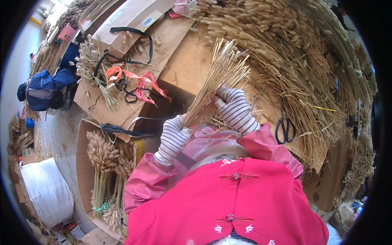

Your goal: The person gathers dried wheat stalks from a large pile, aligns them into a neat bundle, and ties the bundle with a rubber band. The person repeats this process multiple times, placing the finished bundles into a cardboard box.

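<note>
A bundle of dried grass stems point(216, 79) rises at a slant in front of my chest, its cut ends fanned out at the far end. My left hand point(174, 138), in a white glove with dark stripes and bare fingertips, is closed round the lower part. Higher up on the right side, my right hand point(236, 109), gloved alike, has its fingers curled against the stems. The bundle's near end is partly hidden behind my hands and sleeves. Black-handled scissors point(285, 130) lie to the right of my right hand.
A large heap of bunny-tail grass point(281, 49) covers the right of the cardboard-topped table point(185, 67). Pink ribbon point(143, 83) and a long carton point(132, 24) lie at the left. Below stands an open box point(83, 163) with tied bunches, near a white roll point(47, 192).
</note>
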Demonstrator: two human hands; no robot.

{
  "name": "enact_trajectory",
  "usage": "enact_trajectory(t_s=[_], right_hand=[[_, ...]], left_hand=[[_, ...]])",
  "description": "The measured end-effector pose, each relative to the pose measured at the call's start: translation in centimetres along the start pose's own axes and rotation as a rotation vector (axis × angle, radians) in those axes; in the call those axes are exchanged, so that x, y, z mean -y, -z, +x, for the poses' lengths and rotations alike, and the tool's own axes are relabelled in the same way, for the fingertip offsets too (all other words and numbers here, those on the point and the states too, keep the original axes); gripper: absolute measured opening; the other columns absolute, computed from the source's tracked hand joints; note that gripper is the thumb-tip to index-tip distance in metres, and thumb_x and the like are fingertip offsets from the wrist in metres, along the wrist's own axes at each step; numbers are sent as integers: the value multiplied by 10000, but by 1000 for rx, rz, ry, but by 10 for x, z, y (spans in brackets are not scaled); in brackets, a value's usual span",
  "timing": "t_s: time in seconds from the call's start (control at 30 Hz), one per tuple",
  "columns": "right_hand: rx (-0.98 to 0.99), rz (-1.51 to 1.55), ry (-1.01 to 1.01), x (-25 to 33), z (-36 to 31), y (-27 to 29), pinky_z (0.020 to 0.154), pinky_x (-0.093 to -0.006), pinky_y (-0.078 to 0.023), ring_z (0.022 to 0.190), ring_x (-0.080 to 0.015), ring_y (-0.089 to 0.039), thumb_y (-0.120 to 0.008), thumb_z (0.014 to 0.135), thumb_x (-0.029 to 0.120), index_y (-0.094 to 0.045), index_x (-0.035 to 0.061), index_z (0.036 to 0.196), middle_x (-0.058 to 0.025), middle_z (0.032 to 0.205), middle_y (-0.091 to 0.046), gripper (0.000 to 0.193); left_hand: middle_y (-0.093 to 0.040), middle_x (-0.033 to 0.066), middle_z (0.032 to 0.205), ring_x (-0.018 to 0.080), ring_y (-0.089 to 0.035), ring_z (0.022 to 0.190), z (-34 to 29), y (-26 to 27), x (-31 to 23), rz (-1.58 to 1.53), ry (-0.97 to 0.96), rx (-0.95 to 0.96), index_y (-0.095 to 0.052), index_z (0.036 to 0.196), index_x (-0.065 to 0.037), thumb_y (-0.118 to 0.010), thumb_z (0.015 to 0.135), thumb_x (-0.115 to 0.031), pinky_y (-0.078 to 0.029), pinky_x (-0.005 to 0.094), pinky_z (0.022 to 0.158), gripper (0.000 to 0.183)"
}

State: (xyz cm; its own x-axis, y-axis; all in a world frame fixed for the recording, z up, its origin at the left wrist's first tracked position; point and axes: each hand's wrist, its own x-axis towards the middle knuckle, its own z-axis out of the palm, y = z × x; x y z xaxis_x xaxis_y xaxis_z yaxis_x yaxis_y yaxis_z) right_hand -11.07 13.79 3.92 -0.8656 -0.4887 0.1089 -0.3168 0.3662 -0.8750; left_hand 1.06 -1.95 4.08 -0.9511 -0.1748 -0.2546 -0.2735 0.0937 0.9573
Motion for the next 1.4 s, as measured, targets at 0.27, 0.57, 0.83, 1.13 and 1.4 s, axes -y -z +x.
enact_trajectory(t_s=[0.27, 0.57, 0.83, 1.13, 1.4], right_hand=[[-61, 781, -240, 7, 0, 21, 395, -191, -336, 433, -39, -456, -606, 829, 144, -648, 10, 756, 12, 532, -535, 158], [296, 213, -130, 30, -8, 81, 556, -280, -447, 596, -173, -555, -591, 819, 179, -620, 26, 845, -85, 733, -592, 158], [321, 322, -95, 27, -10, 2, 435, -237, -372, 456, -62, -430, -497, 889, 142, -555, 16, 1176, 15, 532, -503, 319], [462, 133, -377, 17, -3, -13, 540, -372, -466, 548, -267, -581, -525, 740, 118, -595, -58, 774, -179, 591, -563, 192], [319, 589, -471, 12, -12, -16, 412, -246, -360, 446, -75, -446, -578, 832, 159, -633, -14, 765, -2, 529, -519, 194]], left_hand=[[-570, 13, 603, 53, -498, 495, 2, 5, 5, -116, 81, -9, -625, 901, 35, -639, 780, -119, -396, 209, 465, 197], [-529, -1, 505, 26, -380, 361, 11, 17, 20, -149, 99, -133, -596, 745, -18, -665, 783, -160, -268, 185, 337, 162], [-533, -8, 516, 20, -388, 378, 8, 8, 6, -135, 82, -58, -611, 775, -22, -662, 790, -170, -282, 188, 352, 158], [-602, 41, 603, 57, -519, 446, 5, -6, 12, -245, 158, 57, -609, 879, 3, -650, 814, -179, -417, 188, 412, 197], [-632, 58, 684, 75, -562, 497, 3, -2, 2, -348, 177, 61, -602, 985, 17, -619, 850, -244, -450, 194, 445, 294]])
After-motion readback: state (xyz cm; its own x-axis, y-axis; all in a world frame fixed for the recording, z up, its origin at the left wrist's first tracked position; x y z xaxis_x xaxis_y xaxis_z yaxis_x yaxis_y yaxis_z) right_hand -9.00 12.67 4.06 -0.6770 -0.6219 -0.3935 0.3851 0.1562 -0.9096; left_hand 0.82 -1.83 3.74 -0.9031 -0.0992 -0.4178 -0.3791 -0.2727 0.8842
